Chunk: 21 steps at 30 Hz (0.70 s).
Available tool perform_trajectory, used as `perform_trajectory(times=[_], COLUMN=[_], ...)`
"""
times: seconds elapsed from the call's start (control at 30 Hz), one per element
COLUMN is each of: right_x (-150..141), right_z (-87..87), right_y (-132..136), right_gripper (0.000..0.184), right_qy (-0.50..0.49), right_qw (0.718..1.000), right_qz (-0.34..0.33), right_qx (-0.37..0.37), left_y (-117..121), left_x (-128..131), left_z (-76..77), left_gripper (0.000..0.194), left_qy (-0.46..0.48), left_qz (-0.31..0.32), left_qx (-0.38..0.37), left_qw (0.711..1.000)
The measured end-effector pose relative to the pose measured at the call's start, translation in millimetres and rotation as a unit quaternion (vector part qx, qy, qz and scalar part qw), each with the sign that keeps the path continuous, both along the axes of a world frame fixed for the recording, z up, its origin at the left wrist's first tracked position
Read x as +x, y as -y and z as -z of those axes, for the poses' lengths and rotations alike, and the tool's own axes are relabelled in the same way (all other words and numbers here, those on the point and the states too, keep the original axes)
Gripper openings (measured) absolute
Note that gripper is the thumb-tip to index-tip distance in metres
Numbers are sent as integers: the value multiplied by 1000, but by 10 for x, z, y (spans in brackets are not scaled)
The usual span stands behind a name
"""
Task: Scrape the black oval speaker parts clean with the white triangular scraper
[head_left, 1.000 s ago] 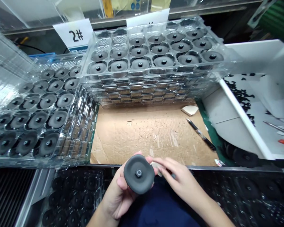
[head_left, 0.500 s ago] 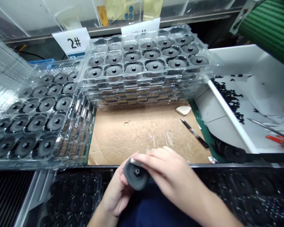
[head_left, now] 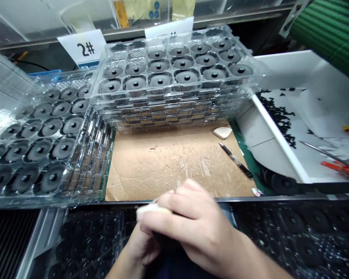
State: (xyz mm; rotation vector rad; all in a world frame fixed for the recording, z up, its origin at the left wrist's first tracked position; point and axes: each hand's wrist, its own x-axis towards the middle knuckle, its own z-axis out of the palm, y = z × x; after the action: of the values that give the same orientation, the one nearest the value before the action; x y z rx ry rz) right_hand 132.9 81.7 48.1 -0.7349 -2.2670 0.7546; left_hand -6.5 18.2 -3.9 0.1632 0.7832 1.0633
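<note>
Low in the middle of the view, my right hand lies over my left hand. Its fingers are closed on a small pale pad and press it against a dark grey disc. The disc is almost wholly hidden; only a dark sliver shows under my fingers. My left hand cups the disc from below, mostly covered by the right.
A stack of clear trays with grey discs stands at the back, another stack at the left. A worn cardboard sheet carries a pen and a white wedge. A white bin with black bits is at the right.
My right hand has come over the disc with the pale pad and now covers it. The disc's face, plain a second ago, is hidden. The view has shifted a little.
</note>
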Motion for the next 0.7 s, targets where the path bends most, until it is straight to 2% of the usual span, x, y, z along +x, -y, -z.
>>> perform_trajectory(times=[0.07,0.13,0.23,0.37,0.47,0.5,0.57,0.63,0.7], right_x=[11,90,246,305,308,322,363,373,314], right_z=[74,198,488,948,1101,1078,913,632,333], right_y=[-54,-109,-74,200,310,301,234,151,87], right_gripper=[27,26,25,25,22,21,23,24,28], right_qy=[-40,-17,53,108,118,116,103,54,-20], right_qw=[999,996,981,968,964,963,960,961,976], right_qz=[-23,38,116,102,97,108,146,191,185], right_qx=[-29,-75,-145,-201,-215,-216,-215,-190,-116], left_y=[15,29,42,40,30,28,32,47,72], left_x=[-24,-69,-142,-177,-175,-174,-171,-157,-129], left_z=[23,33,33,31,25,21,15,19,35], left_gripper=[45,53,61,54,54,55,56,57,57], left_qy=[4,18,45,53,55,56,55,54,52], left_qz=[-28,-56,-62,-65,-63,-61,-53,-43,-32], left_qx=[10,19,8,10,13,14,18,26,30], left_qw=[1000,998,997,996,996,996,997,997,998])
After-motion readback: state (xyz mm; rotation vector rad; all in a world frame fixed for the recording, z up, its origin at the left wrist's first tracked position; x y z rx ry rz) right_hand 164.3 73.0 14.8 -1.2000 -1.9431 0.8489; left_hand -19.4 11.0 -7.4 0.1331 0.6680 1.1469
